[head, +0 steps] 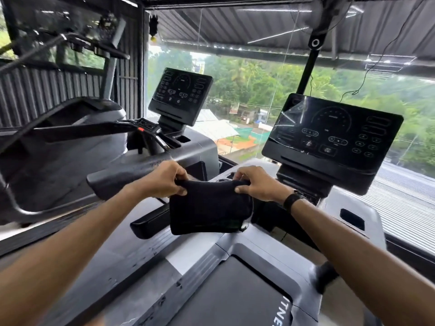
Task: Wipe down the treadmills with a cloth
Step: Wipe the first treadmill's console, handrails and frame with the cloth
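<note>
Black cloth (210, 209), folded into a thick soft pad, hangs above the near treadmill (237, 290), below its console (333, 135). Left hand (164, 178) and right hand (257, 183) each pinch a top corner, fingers curled, arms outstretched.

Wide glass window (259, 90) onto green trees, corrugated metal wall (47, 95), dark roof (235, 22), daylight
</note>
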Demonstrator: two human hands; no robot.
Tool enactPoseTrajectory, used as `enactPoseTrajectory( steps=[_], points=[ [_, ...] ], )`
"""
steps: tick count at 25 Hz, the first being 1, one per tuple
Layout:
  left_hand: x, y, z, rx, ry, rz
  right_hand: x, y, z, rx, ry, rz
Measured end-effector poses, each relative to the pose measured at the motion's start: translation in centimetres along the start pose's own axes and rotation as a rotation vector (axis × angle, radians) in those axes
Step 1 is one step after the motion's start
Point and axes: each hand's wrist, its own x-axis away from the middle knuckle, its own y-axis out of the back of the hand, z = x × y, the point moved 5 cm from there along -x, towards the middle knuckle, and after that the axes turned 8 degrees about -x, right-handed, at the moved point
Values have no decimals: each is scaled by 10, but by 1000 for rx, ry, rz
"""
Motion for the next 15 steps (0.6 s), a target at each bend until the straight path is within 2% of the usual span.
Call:
enactPoseTrajectory(
  steps=[6,15],
  points=[
    [-12,-43,-6,-56,-63,214,29,-37,-44,1,-99,58],
    [-65,-119,-32,-53,-126,299,76,-35,-119,-44,-247,50]
  ],
)
